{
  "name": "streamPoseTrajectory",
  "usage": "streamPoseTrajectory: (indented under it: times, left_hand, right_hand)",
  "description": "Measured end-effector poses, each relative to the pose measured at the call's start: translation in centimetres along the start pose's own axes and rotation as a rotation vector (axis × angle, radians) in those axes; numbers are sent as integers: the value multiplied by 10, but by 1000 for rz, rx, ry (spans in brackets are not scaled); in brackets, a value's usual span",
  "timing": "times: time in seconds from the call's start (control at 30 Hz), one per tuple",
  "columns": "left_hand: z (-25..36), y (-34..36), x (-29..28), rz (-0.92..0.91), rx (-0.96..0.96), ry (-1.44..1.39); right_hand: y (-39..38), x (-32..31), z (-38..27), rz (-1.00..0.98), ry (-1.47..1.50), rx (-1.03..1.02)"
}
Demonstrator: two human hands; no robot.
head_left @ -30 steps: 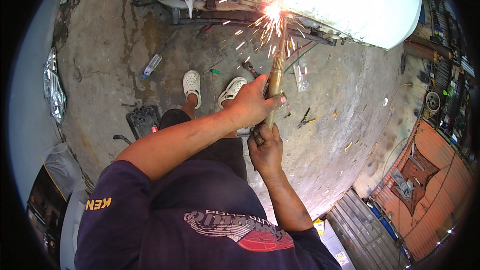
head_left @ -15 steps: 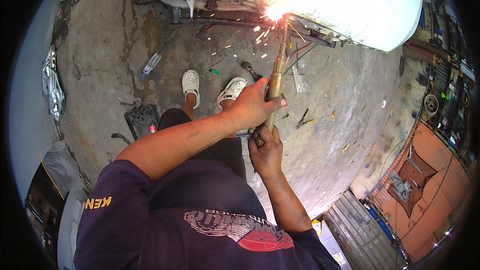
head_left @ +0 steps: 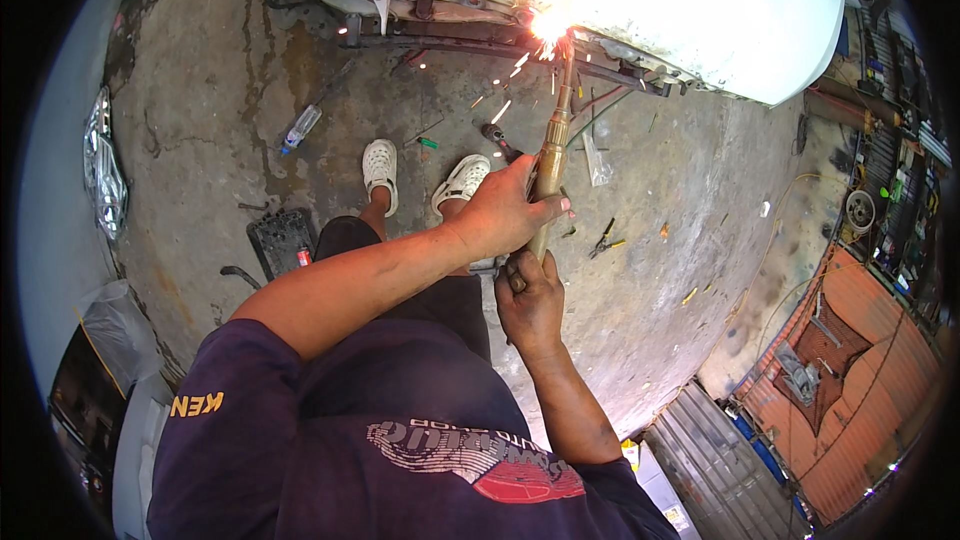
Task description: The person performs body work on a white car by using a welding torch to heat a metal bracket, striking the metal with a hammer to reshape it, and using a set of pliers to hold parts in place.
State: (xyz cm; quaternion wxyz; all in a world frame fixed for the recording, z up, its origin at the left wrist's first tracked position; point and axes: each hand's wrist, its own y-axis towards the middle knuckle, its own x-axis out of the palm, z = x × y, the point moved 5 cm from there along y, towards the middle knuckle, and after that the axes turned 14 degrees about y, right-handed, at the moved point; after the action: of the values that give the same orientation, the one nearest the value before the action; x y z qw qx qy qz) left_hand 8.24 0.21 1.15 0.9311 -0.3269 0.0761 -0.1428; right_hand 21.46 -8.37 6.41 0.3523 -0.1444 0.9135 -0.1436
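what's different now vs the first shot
The bright orange sparks fly in fewer streaks. Nothing was taken hold of or let go: the bare left hand and bare right hand still grip the long brass-coloured metal torch.

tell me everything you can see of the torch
The torch looks metallic, long and brass-coloured, with a ridged collar and a slimmer neck. It points forward at sparks by the edge of the pale panel; glare hides its tip. The left hand has its grip around the middle, the right hand nearer the rear.
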Motion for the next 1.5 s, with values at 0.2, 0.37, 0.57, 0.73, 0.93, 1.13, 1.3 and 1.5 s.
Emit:
streamPoseTrajectory:
  times: [0.2, 0.37, 0.57, 0.73, 0.93, 1.13, 1.3, 1.5]
  left_hand:
    - [-1, 0, -1, -7, 37, -82]
    - [-11, 2, 4, 50, 48, -86]
    - [-42, -29, 1, 73, 208, -43]
    - [-148, -29, -5, 166, 202, 29]
    - [-201, -109, -93, 571, -76, -14]
    - [-174, -123, -103, 875, -25, -351]
    - [-116, -126, -95, 928, 211, -255]
    - [-101, -173, -73, 667, 190, -343]
  right_hand:
    - [1, 2, -2, -4, -6, 37]
    - [-2, 1, 1, 5, -42, -11]
    - [-38, -5, 36, -58, 109, -32]
    - [-32, -57, 52, -272, 79, 62]
    - [68, -89, 92, -741, -157, 260]
    - [141, -55, 69, -793, -165, 67]
    - [100, -52, 7, -746, -274, -169]
    - [25, -80, -41, -569, -406, -384]
